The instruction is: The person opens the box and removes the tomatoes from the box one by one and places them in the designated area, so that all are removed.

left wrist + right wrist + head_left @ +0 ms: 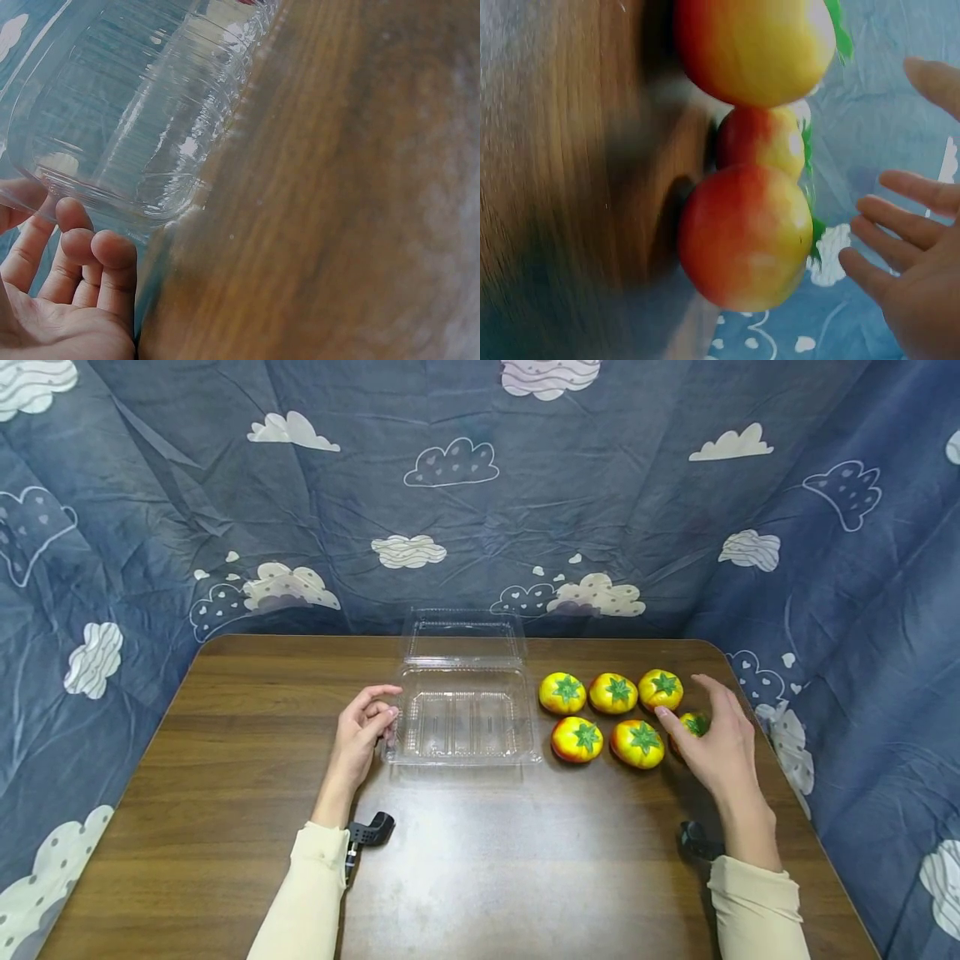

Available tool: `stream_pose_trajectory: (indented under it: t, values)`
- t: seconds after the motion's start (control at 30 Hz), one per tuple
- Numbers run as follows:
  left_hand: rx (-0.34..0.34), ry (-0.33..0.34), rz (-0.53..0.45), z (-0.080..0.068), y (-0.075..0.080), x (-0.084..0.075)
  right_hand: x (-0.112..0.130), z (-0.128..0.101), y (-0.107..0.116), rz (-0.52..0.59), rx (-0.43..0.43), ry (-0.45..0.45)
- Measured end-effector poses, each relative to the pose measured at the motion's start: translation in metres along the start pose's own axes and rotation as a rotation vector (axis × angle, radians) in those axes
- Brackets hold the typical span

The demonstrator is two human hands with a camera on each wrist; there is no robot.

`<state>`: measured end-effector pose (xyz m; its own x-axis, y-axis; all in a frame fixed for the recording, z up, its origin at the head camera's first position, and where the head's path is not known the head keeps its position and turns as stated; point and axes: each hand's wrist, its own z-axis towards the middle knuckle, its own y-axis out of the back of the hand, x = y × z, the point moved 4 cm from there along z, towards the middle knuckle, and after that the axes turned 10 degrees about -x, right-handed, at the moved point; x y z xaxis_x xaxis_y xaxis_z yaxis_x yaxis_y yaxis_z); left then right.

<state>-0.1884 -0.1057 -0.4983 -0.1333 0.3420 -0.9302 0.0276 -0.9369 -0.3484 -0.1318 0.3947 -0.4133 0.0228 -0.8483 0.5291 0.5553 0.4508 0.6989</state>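
A clear plastic clamshell container (pixel 465 758) stands on the table with its lid (pixel 465 647) raised at the back. My left hand (pixel 360 735) is at the container's left edge, fingers loosely bent. In the left wrist view its fingertips (pixel 114 249) are by the container's corner; a firm grip is not visible. To the right, several red-and-yellow tomato-like fruits (pixel 576 740) with green leafy tops sit in two rows. My right hand (pixel 720 739) is spread above the front-right fruit (pixel 696 725), partly covering it. In the right wrist view, its fingers are apart from the fruits (pixel 746 238).
The wooden table (pixel 225 777) has its far edge against a blue curtain (pixel 465 510) printed with clouds. Small black cameras (pixel 372 829) are worn on both wrists.
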Motion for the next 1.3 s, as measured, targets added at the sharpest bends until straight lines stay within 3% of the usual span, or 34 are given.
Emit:
stream_pose_trajectory:
  t: [0.27, 0.67, 0.93, 1.3]
  values:
    - [0.004, -0.003, 0.002, 0.001, -0.001, 0.002, 0.013, -0.006, -0.012, -0.011, 0.139, 0.026]
    - [0.005, -0.004, -0.005, 0.0, -0.003, 0.001, 0.034, -0.017, -0.034, -0.118, 0.23, 0.17]
    - [0.011, -0.011, -0.005, 0.0, -0.006, 0.0, 0.042, -0.027, -0.043, -0.183, 0.259, 0.234]
    - [0.008, -0.034, -0.018, 0.0, -0.006, -0.001, 0.044, -0.031, -0.049, -0.19, 0.263, 0.272]
